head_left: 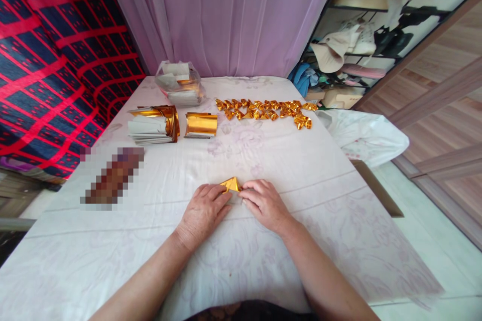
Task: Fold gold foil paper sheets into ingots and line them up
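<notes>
A small piece of folded gold foil paper (232,183) lies on the tablecloth, peaked on its upper side. My left hand (205,207) grips its left end, fingers bent over it and partly hiding it. From the other side my right hand (265,204) pinches the right end between thumb and fingers. Farther back is a small stack of gold foil sheets (201,124), with a larger fanned stack of gold and grey-white sheets (153,125) to its left. Several folded gold pieces (259,109) sit in rows at the back right.
A clear plastic bag (179,84) of paper sheets stands at the table's back left. A blurred-out item (115,178) lies at the left. White plastic bag (367,135) beside the right edge; shelves (361,52) beyond. A purple curtain (226,15) hangs behind the table (248,266).
</notes>
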Demonstrator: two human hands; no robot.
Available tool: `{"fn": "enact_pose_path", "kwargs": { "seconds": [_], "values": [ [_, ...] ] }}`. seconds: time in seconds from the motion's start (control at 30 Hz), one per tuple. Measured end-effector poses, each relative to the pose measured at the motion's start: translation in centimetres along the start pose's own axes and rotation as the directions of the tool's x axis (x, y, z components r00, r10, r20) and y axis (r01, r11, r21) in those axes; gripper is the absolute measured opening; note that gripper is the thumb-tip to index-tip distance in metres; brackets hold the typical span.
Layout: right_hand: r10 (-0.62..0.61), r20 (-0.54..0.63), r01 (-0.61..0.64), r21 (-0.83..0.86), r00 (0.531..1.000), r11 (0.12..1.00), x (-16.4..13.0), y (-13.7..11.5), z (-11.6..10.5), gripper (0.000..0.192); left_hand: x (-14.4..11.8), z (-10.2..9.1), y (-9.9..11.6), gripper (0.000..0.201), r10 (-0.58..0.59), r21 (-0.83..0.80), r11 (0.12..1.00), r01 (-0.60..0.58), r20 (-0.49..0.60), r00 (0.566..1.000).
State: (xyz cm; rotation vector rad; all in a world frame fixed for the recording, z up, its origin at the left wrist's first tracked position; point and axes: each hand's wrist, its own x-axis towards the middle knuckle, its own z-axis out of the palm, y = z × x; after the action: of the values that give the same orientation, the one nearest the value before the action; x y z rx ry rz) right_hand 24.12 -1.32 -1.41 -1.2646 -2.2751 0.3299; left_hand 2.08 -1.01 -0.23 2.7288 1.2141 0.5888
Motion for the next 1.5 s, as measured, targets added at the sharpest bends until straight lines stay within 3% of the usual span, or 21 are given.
{"fn": "enact_pose_path", "kwargs": {
  "seconds": [0.3, 0.57, 0.83, 1.23, 1.5],
  "values": [
    [-0.017, -0.010, 0.017, -0.016, 1.000, 1.000, 0.0, -0.2, 0.2, 0.022, 0.3, 0.3, 0.6, 0.018, -0.044, 0.087, 0.995, 0.048, -0.039, 0.998],
    [-0.021, 0.001, 0.021, 0.013, 1.000, 1.000, 0.1, -0.1, 0.1, 0.019, 0.1, 0.5, 0.7, 0.015, -0.078, 0.069, 0.994, 0.082, -0.051, 0.996],
    [0.038, -0.099, -0.035, 0.034, 0.994, 0.999, 0.2, -0.2, 0.7, 0.011, -0.1, 0.1, 0.6, 0.021, -0.038, 0.094, 0.995, 0.040, -0.026, 0.999],
    [0.125, -0.131, -0.125, 0.012, 0.983, 0.992, 0.6, -0.7, 1.4, 0.011, -0.7, 0.5, 0.3, 0.020, 0.072, 0.152, 0.986, -0.071, -0.001, 0.997],
    [0.163, -0.153, -0.169, -0.023, 0.975, 0.985, 0.9, -1.1, 1.6, 0.010, -1.1, 0.8, 0.3, 0.029, 0.076, 0.151, 0.985, -0.079, 0.025, 0.997]
  ]
}}
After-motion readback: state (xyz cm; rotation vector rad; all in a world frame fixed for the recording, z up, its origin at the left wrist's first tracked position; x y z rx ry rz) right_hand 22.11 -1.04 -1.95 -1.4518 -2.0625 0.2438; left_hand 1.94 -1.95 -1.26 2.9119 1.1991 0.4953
